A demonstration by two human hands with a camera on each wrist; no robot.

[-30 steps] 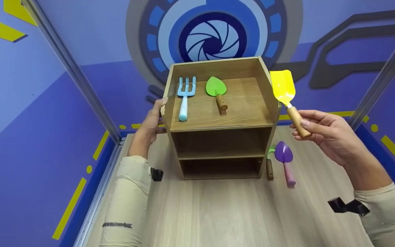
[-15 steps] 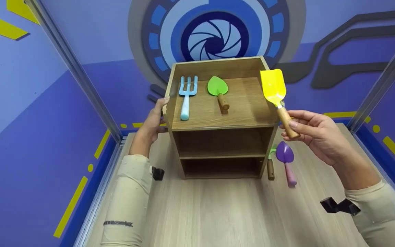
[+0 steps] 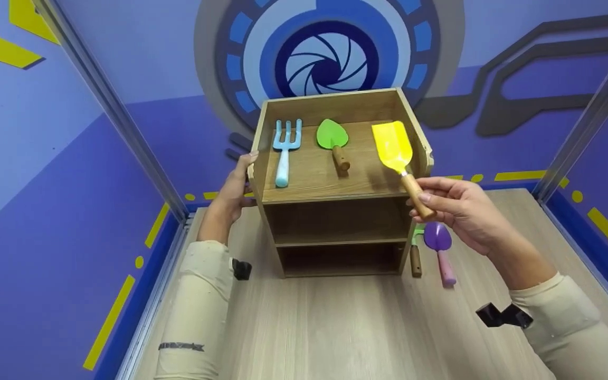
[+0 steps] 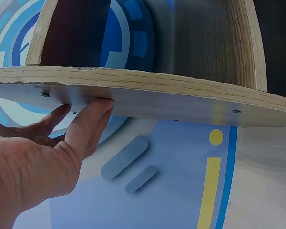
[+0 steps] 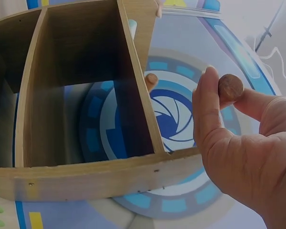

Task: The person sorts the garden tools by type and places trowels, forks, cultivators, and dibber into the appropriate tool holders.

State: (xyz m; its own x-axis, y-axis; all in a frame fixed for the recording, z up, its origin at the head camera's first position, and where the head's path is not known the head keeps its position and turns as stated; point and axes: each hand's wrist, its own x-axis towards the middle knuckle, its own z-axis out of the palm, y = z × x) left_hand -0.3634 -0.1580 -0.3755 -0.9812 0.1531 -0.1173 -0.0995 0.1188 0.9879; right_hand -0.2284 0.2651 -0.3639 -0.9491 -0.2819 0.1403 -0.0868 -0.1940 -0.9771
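My right hand [image 3: 459, 208] pinches the wooden handle of a yellow toy shovel [image 3: 392, 148], its blade over the right part of the wooden shelf unit's [image 3: 362, 182] top. In the right wrist view the handle's round end [image 5: 230, 88] shows between thumb and fingers. My left hand [image 3: 231, 191] touches the unit's left side; the left wrist view has its fingertips [image 4: 102, 104] against the outer panel. On the top board lie a light blue hand fork [image 3: 284, 158] at the left and a green leaf-shaped trowel [image 3: 332, 134] with a brown handle in the middle.
On the floor board right of the unit lies a purple trowel [image 3: 437, 237] with a pink handle. Beside it is a brown-handled tool [image 3: 415, 261] with a green head, partly hidden. Two lower compartments open toward me. Blue printed walls [image 3: 167, 132] close in the back and sides.
My right hand has carried the yellow shovel left, from outside the shelf unit's right side to over its top, with the blade now lower. The left hand has stayed at the left side.
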